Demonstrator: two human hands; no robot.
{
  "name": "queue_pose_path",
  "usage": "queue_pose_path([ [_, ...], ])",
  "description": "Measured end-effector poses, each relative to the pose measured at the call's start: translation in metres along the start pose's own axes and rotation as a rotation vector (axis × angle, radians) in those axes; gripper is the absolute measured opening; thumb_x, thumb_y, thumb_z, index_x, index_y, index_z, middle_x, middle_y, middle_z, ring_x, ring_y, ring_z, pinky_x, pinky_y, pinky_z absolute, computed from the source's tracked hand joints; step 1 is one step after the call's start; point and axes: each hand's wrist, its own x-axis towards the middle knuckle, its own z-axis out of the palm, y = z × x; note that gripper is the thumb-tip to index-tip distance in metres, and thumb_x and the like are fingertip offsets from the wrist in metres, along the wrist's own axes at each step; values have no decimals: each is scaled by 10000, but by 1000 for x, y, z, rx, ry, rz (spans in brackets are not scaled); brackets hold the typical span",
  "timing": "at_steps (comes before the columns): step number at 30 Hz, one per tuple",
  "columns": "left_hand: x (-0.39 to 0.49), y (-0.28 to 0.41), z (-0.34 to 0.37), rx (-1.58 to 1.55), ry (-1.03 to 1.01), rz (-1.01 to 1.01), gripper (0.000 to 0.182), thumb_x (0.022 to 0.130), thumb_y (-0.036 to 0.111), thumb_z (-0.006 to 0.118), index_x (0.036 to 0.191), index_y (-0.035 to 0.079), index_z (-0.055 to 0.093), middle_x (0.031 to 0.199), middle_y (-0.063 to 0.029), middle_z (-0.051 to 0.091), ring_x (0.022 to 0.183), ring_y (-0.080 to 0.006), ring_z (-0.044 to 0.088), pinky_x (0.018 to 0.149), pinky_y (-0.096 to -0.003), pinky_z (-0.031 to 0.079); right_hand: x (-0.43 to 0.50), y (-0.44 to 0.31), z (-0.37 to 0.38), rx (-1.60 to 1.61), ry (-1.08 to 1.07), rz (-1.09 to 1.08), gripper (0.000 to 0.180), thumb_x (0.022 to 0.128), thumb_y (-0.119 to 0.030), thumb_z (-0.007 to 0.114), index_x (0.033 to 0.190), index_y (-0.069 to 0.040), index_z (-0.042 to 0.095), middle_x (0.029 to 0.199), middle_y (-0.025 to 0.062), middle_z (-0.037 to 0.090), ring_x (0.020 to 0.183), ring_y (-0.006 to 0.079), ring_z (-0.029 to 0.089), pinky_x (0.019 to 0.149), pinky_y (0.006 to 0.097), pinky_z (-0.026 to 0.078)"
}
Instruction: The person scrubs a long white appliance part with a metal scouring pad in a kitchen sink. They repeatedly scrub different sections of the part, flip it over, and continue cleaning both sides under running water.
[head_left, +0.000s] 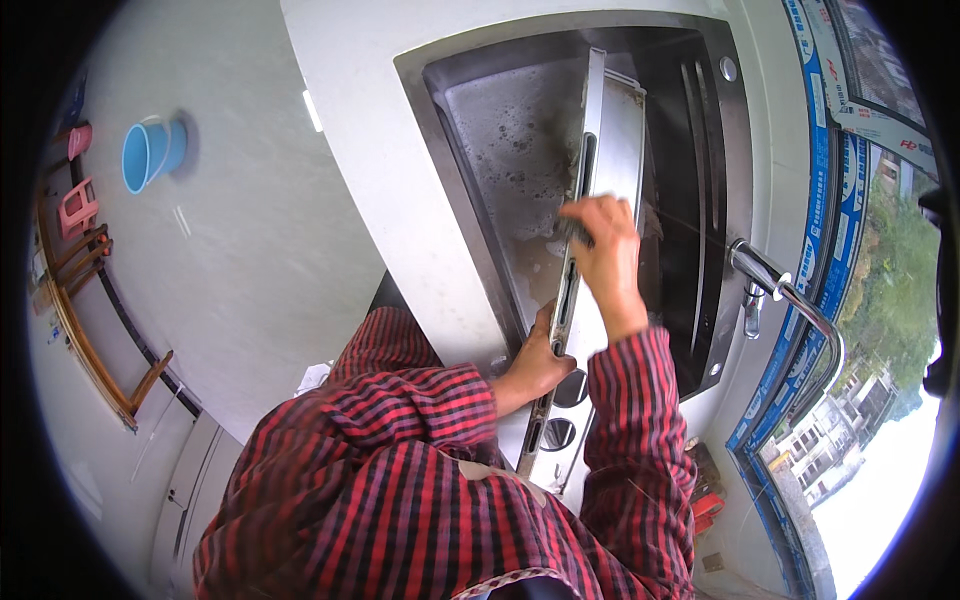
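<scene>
A long white metal panel (616, 142) with slots along its narrow edge and round holes near its lower end stands tilted across the sink (416, 82). My left hand (534, 366) grips the slotted edge low down, beside the round holes. Higher up, my right hand (609, 238) is at the same edge, its fingers curled around a small dark thing that is mostly hidden and blurred. Foamy, cloudy water (510, 127) lies in the basin to the left of the panel.
A chrome faucet (814, 315) rises right of the sink, near a window frame (817, 187) with blue protective film. White countertop (352, 127) borders the basin on the left. On the floor farther left are a blue bucket (154, 154), a pink stool (78, 208) and wooden furniture (82, 322).
</scene>
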Motion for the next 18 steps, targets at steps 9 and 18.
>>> queue_pose_path([
  [9,2,6,-1,-49,-14,69,932,770,4,656,1579,-33,195,1427,-286,491,1390,-387,490,1173,-401,378,-30,4,-21,118,56,263,429,629,180,686,958,-86,758,970,76,679,968,300,663,847,403,571],
  [18,-2,1,2,-24,25,103,949,764,11,653,1592,-10,188,1402,-264,518,1361,-380,515,1125,-392,421,-31,15,-24,72,-49,39,405,634,169,657,957,-60,745,982,115,681,944,335,652,839,391,553],
])
